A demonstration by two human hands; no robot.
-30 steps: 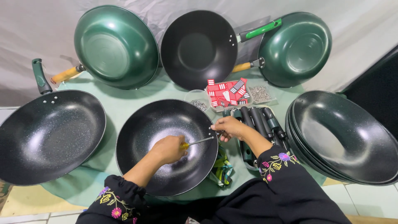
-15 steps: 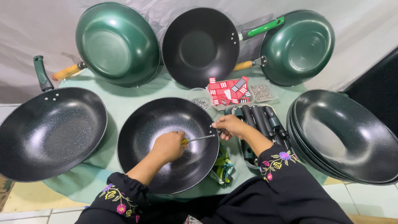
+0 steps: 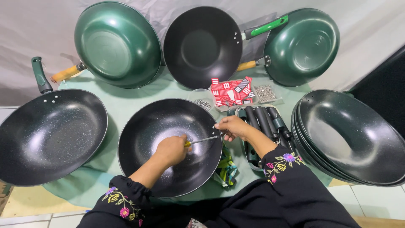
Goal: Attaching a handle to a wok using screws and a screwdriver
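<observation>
A black speckled wok [image 3: 147,126] without a handle lies on the green cloth in front of me. My left hand [image 3: 171,150] is inside it, closed around a yellow-handled screwdriver [image 3: 201,140] whose shaft points right toward the wok's rim. At that rim my right hand [image 3: 231,126] pinches the edge near two small holes, beside a tray of dark handles [image 3: 263,122].
A finished black wok with green handle [image 3: 46,135] lies at left. Three woks [image 3: 116,44] lean against the back sheet. A stack of handle-less woks [image 3: 354,135] sits at right. Small trays hold screws [image 3: 204,103], red packets [image 3: 230,93] and washers [image 3: 266,93].
The view has shifted slightly. Both hands stay at the wok, the screwdriver still pointing at the rim; no clear movement of the objects.
</observation>
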